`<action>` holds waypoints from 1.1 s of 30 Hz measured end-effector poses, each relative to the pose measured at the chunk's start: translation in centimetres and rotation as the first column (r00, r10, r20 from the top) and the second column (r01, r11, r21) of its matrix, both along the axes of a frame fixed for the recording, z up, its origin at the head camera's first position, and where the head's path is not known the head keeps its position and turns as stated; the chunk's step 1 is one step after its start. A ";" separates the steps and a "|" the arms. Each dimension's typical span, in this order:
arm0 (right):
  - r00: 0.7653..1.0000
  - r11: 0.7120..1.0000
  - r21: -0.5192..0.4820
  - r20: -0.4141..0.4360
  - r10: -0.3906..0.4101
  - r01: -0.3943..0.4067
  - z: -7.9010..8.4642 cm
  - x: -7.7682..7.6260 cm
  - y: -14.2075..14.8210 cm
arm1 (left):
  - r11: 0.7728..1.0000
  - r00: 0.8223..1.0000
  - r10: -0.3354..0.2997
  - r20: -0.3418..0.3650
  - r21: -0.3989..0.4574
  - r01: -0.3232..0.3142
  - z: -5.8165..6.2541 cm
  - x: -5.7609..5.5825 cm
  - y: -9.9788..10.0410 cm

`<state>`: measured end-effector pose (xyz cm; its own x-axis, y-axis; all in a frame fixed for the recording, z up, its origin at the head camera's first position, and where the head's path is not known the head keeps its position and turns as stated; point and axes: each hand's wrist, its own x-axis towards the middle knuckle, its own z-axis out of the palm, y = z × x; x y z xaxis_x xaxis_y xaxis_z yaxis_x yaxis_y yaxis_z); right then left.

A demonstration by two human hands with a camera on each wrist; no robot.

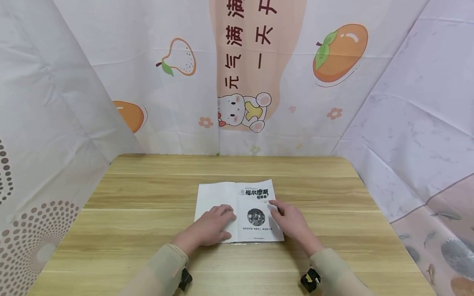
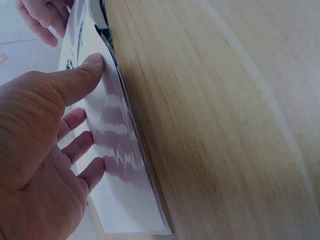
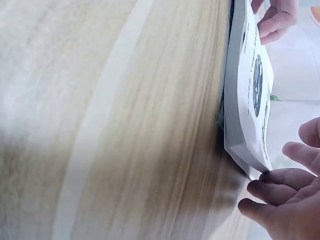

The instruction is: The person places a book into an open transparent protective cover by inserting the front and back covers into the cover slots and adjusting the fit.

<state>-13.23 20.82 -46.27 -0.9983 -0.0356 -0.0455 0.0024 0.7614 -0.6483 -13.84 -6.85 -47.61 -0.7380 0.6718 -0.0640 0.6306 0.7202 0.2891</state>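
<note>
A book (image 1: 244,242) lies spread on the table at its title page, with bold black characters and a round dark picture (image 1: 256,217) on the right-hand page. My left hand (image 1: 212,224) rests on the blank left-hand page; in the left wrist view its thumb (image 2: 82,75) lies near the lower edge and the other fingers spread over the glossy sheet. At the right edge of the book is my right hand (image 1: 292,222), index finger near the page margin. The right wrist view has its loosely bent fingers (image 3: 272,192) right at the corner of the page block (image 3: 235,110).
The wooden table (image 1: 155,176) extends on all sides of the book. Behind it hangs a white curtain (image 1: 185,94) printed with fruit and characters, and patterned cloth (image 1: 418,135) lines the sides. Dark wrist devices (image 1: 310,280) sit below both sleeves.
</note>
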 end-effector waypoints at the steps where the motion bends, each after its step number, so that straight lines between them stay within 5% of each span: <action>1: 1.000 1.000 0.003 -0.004 0.002 -0.002 0.0 0.0 0.0 | 1.000 1.000 -0.001 0.002 0.004 0.001 0.0 0.0 0.0; 16: 1.000 0.999 -0.044 -0.016 -0.004 0.004 0.0 0.0 0.0 | 1.000 1.000 0.004 0.018 0.029 -0.004 0.2 0.2 -0.1; 33: 0.998 0.971 -0.236 -0.051 0.031 -0.043 1.1 0.4 -0.2 | 0.999 0.998 0.018 0.059 0.040 -0.021 0.0 0.0 -0.1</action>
<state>-12.84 20.59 -45.21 -0.9969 -0.0767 0.0155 -0.0576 0.5854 -0.8087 -13.84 -6.94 -47.58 -0.7467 0.6603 -0.0804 0.5979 0.7192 0.3539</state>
